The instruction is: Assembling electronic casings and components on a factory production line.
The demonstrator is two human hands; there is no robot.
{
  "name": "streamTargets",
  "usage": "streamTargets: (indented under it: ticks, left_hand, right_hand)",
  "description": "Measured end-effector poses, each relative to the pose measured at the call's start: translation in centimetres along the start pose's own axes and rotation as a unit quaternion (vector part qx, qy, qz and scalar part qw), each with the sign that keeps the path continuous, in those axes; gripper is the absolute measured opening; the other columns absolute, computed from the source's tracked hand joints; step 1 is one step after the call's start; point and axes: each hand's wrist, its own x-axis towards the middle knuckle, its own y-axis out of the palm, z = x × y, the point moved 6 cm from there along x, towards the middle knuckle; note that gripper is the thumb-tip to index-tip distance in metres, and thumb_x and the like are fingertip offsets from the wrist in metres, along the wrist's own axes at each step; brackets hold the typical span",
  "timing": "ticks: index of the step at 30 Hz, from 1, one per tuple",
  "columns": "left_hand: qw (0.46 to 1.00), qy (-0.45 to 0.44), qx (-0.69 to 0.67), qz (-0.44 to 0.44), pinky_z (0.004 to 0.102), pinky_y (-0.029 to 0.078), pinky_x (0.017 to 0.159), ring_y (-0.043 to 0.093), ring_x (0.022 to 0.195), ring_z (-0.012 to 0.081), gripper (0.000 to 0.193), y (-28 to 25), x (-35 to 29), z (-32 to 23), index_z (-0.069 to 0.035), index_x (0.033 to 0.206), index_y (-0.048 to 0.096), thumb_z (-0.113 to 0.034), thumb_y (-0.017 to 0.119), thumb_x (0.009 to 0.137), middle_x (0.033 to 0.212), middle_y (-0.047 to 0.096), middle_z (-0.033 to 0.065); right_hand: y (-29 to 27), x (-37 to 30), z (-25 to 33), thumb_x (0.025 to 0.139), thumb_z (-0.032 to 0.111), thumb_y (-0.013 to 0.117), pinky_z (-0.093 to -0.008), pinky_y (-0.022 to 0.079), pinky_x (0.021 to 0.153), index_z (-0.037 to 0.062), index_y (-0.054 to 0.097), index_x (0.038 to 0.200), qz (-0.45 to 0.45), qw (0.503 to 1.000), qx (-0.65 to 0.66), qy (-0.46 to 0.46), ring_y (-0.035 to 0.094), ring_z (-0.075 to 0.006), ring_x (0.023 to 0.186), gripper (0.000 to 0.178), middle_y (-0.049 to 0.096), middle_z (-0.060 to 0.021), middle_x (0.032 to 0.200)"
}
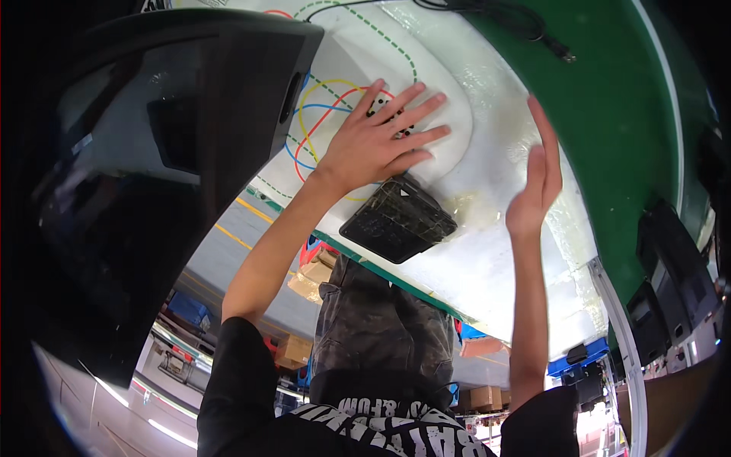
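My left hand lies with fingers spread over a white sheet printed with red, yellow, blue and dashed green lines. Black dots show between its fingers. Just below this hand, a black box-shaped object, apparently with clear tape or film on it, rests near the table's front edge. To the right, my right hand is held edge-on with its fingers stretched out, close to the border between white and green surface. It holds nothing; whether it touches the surface I cannot tell.
A large black glossy panel, like a screen, takes up the left side. A black power cable with a plug lies on the green mat at the far right. Dark panels stand at the right rim. Cardboard boxes sit below the table.
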Motion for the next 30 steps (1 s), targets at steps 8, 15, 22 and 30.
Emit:
streamTargets:
  ticks: [8, 15, 22, 30]
  left_hand:
    - [0.988, -0.044, -0.068, -0.129, 0.0452, 0.038, 0.106, 0.049, 0.127, 0.0307, 0.028, -1.3, -1.3, 1.9, -0.003, 0.116, 0.064, -0.007, 0.060, 0.089, 0.131, 0.057, 0.0115]
    - [0.933, -0.162, -0.172, -0.272, 0.0360, 0.041, 0.103, 0.053, 0.125, 0.0272, 0.028, -7.1, -5.0, 0.7, 0.002, 0.121, 0.061, -0.004, 0.054, 0.094, 0.130, 0.058, 0.0146]
    - [0.523, -0.208, -0.700, -0.439, 0.0370, 0.029, 0.113, 0.035, 0.137, 0.0269, 0.050, -22.5, -8.2, -13.1, -0.002, 0.144, 0.031, -0.019, 0.047, 0.100, 0.148, 0.035, 0.0162]
    - [0.175, -0.103, -0.803, -0.560, 0.0346, 0.042, 0.107, 0.051, 0.120, 0.0264, 0.042, -26.3, -5.8, -5.0, 0.003, 0.123, 0.049, -0.028, 0.057, 0.096, 0.125, 0.055, 0.0155]
  right_hand:
    - [-8.6, -13.5, 2.9, 0.102, 0.022, 0.040, -0.0386, 0.026, 0.112, 0.0005, 0.047, 0.138, -0.118, 0.972, -0.063, 0.194, 0.044, -0.0250, 0.132, 0.043, 0.053, -0.0146, 0.136]
    - [-12.2, -25.3, 6.5, 0.100, 0.015, 0.044, -0.0356, 0.034, 0.106, -0.0002, 0.049, 0.135, -0.134, 0.950, -0.113, 0.259, 0.051, -0.0237, 0.124, 0.038, 0.057, -0.0149, 0.131]
    - [-13.6, -43.1, 6.9, 0.097, 0.006, 0.047, -0.0355, 0.040, 0.102, -0.0043, 0.049, 0.132, -0.294, 0.899, -0.007, 0.324, 0.056, -0.0253, 0.116, 0.037, 0.059, -0.0198, 0.124]
    - [-10.5, -49.1, 3.1, 0.091, 0.005, 0.055, -0.0292, 0.046, 0.091, -0.0047, 0.057, 0.119, -0.282, 0.873, 0.047, 0.395, 0.062, -0.0192, 0.099, 0.030, 0.066, -0.0135, 0.105]
